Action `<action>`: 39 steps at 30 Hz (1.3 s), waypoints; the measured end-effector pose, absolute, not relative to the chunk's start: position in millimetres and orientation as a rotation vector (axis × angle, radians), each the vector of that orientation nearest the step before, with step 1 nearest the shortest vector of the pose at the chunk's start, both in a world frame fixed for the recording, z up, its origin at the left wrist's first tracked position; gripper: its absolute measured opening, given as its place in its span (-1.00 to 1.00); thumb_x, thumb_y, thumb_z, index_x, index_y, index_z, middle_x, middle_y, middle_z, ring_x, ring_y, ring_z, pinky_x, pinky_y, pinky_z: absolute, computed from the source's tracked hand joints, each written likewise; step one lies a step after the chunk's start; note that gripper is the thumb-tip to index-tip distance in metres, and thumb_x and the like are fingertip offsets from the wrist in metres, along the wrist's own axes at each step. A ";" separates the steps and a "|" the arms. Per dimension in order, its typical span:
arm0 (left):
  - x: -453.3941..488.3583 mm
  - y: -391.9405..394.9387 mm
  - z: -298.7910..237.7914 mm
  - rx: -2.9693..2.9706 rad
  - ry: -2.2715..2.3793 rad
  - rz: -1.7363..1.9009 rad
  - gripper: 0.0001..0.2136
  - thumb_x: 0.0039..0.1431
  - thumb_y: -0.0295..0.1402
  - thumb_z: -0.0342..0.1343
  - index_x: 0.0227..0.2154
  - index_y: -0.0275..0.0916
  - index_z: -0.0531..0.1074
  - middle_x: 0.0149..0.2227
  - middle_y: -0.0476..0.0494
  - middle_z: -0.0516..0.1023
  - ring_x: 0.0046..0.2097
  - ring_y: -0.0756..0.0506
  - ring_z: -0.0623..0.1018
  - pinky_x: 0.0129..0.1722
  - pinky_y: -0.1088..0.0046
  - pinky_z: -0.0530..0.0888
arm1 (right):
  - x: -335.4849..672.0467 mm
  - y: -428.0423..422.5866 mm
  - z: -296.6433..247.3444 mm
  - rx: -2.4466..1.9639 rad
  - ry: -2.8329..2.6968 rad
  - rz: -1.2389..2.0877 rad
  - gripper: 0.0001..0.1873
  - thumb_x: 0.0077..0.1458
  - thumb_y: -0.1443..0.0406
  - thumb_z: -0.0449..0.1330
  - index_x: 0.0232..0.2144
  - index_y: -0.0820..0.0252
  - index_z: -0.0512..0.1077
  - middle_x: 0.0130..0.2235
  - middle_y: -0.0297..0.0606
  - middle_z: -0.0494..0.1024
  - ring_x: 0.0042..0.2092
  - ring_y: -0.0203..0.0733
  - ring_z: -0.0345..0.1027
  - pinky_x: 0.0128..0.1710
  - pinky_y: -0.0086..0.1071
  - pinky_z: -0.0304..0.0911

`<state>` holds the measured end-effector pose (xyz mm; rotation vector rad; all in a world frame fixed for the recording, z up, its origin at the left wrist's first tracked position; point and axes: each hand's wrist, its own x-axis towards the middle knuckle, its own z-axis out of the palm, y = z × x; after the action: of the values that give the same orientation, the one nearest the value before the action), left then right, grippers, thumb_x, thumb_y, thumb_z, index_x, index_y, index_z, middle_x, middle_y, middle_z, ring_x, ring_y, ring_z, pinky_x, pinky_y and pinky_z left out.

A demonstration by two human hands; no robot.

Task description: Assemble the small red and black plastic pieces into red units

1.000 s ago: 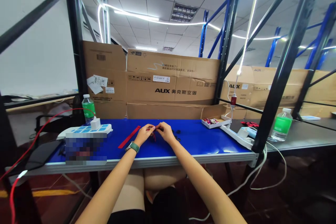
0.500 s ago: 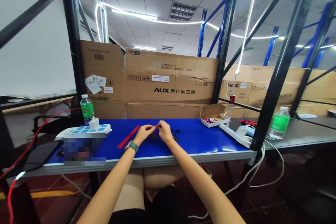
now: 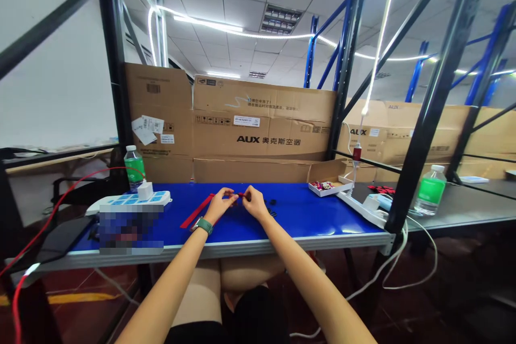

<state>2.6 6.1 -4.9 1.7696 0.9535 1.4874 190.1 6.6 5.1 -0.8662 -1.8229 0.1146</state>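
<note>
Above the middle of the blue tabletop, my left hand (image 3: 223,203) and my right hand (image 3: 253,204) face each other with fingertips pinched. A short stretch of a thin red strip (image 3: 241,194) shows between them, and its ends disappear into the fingers. Beside my left hand a longer flat red strip (image 3: 196,212) lies slantwise on the table, its far end partly hidden by the hand. Just right of my right hand are several small black pieces (image 3: 272,202), too small to name. My left wrist wears a watch with a green band (image 3: 205,225).
A white power strip (image 3: 161,197) with a charger and a green-labelled bottle (image 3: 134,167) stand at the left. At the back right is an open small box (image 3: 330,187) with colourful bits, near another power strip (image 3: 363,209). A cardboard wall (image 3: 262,134) closes the back.
My fingertips have drawn slightly apart, and more of the red strip shows between them. The dangling red bit below the hands no longer shows.
</note>
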 end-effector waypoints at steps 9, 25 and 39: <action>0.3 -1.3 0.6 1.958 1.030 1.496 -0.81 0.12 -0.27 0.20 -0.24 -0.24 0.47 -0.25 -0.14 0.62 -0.26 -0.10 0.63 -0.18 0.34 0.57 | 188.2 8.5 1.7 -0.893 -1.742 0.431 -0.84 -0.01 0.32 0.17 -0.31 0.11 0.31 -0.36 -0.40 0.45 -0.41 -0.30 0.37 -0.39 -0.44 0.27; 3.5 -8.9 10.8 2.042 1.088 1.675 -0.81 0.04 -0.55 0.03 -0.28 -0.17 0.33 -0.35 -0.03 0.52 -0.29 -0.04 0.57 -0.24 0.45 0.50 | 181.4 11.5 2.9 -0.707 -1.675 1.078 -0.53 0.01 -0.08 0.27 -0.31 0.22 0.48 -0.44 -0.31 0.52 -0.55 -0.34 0.25 -0.55 -0.45 0.17; 4.6 -9.9 13.9 2.117 1.177 1.738 -0.80 0.06 -0.57 0.00 -0.29 -0.17 0.38 -0.30 -0.05 0.55 -0.24 -0.07 0.56 -0.20 0.44 0.46 | 174.0 5.4 8.4 -0.666 -1.649 1.158 -0.51 -0.02 -0.09 0.29 -0.30 0.21 0.38 -0.43 -0.31 0.54 -0.56 -0.35 0.26 -0.58 -0.47 0.18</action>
<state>4.6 -9.9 13.9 2.1169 1.1765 1.7381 174.0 5.4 8.4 -0.6664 -1.6489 1.1576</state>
